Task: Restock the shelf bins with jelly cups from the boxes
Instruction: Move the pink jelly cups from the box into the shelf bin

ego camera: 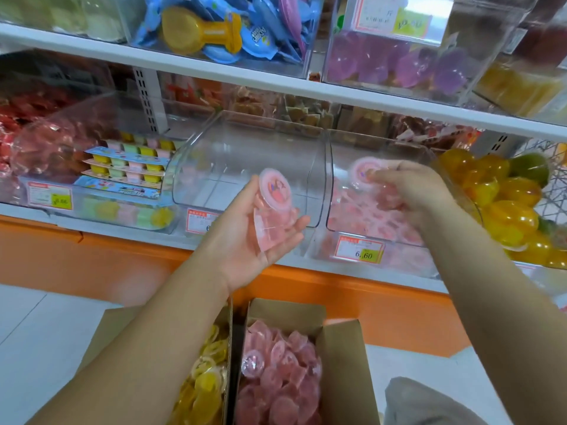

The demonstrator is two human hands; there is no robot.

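My left hand (245,240) cradles a pink jelly cup (274,207) in its palm, fingers curled loosely under it, in front of a bare clear bin (214,157). My right hand (414,191) reaches into the neighbouring clear bin (352,237), which holds several pink cups, and pinches another pink jelly cup (363,173) by its lid. Below, an open cardboard box (343,348) is full of pink jelly cups (282,384). A second box (122,326) to its left holds yellow jelly cups (205,381).
Orange shelf base (122,259) runs below the bins. Left bin holds pastel multi-packs (129,167); right wire basket holds yellow and orange jellies (503,204). The upper shelf (214,65) carries bins of blue and purple (414,65) sweets. Grey fabric (423,403) lies bottom right.
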